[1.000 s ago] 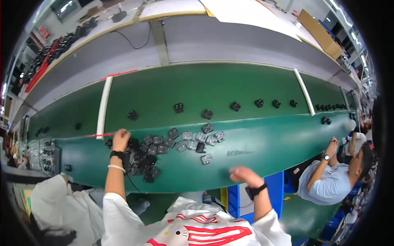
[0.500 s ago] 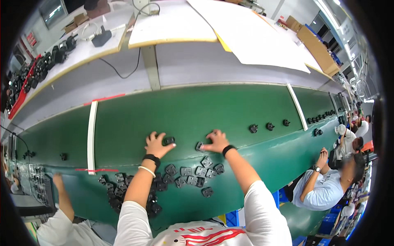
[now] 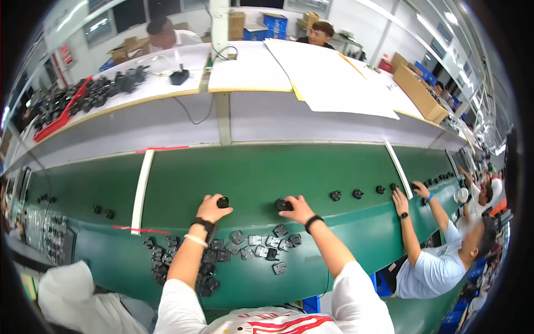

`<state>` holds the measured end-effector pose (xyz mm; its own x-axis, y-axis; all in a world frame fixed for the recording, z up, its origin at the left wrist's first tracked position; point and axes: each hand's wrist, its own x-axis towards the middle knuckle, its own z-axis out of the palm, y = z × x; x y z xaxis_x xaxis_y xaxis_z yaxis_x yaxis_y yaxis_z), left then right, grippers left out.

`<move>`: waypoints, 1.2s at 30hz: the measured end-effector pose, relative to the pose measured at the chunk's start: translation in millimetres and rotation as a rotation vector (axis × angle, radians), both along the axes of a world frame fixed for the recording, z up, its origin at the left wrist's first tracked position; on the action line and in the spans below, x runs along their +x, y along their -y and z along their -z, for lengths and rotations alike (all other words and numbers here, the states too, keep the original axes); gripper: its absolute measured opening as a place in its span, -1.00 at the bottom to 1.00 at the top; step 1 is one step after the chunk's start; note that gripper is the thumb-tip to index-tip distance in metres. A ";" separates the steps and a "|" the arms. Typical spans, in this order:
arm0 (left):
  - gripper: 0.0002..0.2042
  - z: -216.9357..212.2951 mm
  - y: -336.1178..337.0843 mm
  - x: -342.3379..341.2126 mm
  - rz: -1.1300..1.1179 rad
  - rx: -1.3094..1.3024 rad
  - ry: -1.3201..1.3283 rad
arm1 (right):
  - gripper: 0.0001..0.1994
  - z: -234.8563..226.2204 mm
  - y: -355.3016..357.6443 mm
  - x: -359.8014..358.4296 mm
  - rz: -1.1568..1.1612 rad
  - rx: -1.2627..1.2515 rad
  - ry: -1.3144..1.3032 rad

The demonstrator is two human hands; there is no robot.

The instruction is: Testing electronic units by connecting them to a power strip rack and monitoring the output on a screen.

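Note:
My left hand is closed on a small black plug adapter over the green conveyor belt. To its right, my right hand grips another black plug adapter between thumb and fingers. Below my hands, on the near green work surface, lie several loose black and grey plug parts. A denser pile of black plug parts lies beside and partly behind my left forearm.
Several black adapters stand in a row on the belt at right, by a co-worker's hands. White strips cross the belt. Beyond it, a white shelf carries paper sheets, a cardboard box and a red tray of black adapters.
Both hands have closed on adapters; the left was spread before. My view has tilted up, showing people beyond the shelf. The co-worker at right now reaches onto the belt.

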<state>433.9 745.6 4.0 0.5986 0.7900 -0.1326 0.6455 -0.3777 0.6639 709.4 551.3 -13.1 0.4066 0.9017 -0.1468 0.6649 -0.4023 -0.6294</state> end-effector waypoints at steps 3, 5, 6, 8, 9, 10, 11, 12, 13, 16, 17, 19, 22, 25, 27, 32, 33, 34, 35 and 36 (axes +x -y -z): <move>-0.47 -64.5 54.7 -89.7 -0.008 0.045 0.285 | -0.38 -46.8 63.5 -17.5 0.003 0.327 -0.097; -0.51 -95.4 115.6 -160.5 -0.031 0.088 0.398 | -0.40 -64.0 127.2 -45.5 0.031 0.471 -0.169; -0.53 -104.2 151.6 -192.6 -0.152 -0.007 0.381 | -0.42 -65.0 158.2 -65.8 0.121 0.445 -0.281; -0.57 -108.0 232.6 -247.8 -0.394 -0.172 0.489 | -0.44 -56.0 211.0 -107.0 0.209 0.405 -0.541; -0.60 -104.2 281.0 -271.1 -0.517 -0.299 0.614 | -0.45 -47.2 230.4 -128.4 0.221 0.362 -0.683; -0.60 -95.4 324.2 -285.1 -0.733 -0.408 0.724 | -0.44 -36.4 245.3 -150.9 0.157 0.271 -0.802; -0.60 -84.8 367.3 -295.7 -0.909 -0.487 0.863 | -0.44 -26.7 252.5 -170.7 0.077 0.199 -0.898; -0.65 -73.5 404.3 -304.1 -0.950 -0.623 1.031 | -0.43 -20.8 259.8 -189.2 -0.096 0.193 -0.789; -0.68 -61.6 439.4 -310.0 -0.993 -0.762 1.190 | -0.42 -18.1 271.4 -208.7 -0.232 0.169 -0.670; -0.70 -29.7 517.3 -307.3 -1.257 -1.136 1.640 | -0.45 -30.6 283.3 -275.2 -0.677 0.224 -0.701; -0.68 -22.3 532.0 -306.8 -1.269 -1.279 1.783 | -0.46 -41.0 284.2 -297.9 -0.833 0.267 -0.666; -0.62 -10.0 557.4 -306.3 -1.262 -1.328 1.803 | -0.47 -63.0 302.2 -346.5 -1.043 0.229 -0.759; -0.54 0.5 580.7 -315.1 -1.083 -1.267 1.827 | -0.48 -86.1 332.8 -412.7 -1.293 0.122 -0.786; -0.50 7.6 605.6 -335.0 -0.800 -1.309 2.086 | -0.50 -93.2 366.5 -459.1 -1.364 0.159 -0.624; -0.46 13.8 624.0 -353.2 -0.623 -1.072 2.091 | -0.52 -91.9 383.6 -487.9 -1.429 0.318 -0.396; -0.42 28.0 685.4 -429.5 -0.954 -0.978 2.229 | -0.47 -89.3 416.0 -571.7 -1.544 0.399 -0.586; -0.42 29.0 699.6 -447.8 -0.783 -0.946 2.353 | -0.47 -90.2 425.9 -591.1 -1.587 0.362 -0.594; -0.42 28.3 715.7 -468.4 -0.932 -0.798 2.199 | -0.47 -91.9 436.1 -609.0 -1.505 0.071 -0.747; -0.41 27.1 732.4 -489.8 -1.023 -0.653 2.046 | -0.46 -92.8 443.8 -630.4 -1.399 -0.218 -0.921; -0.40 25.3 749.9 -510.1 -1.066 -0.744 2.135 | -0.46 -93.5 448.1 -655.1 -1.486 -0.190 -0.827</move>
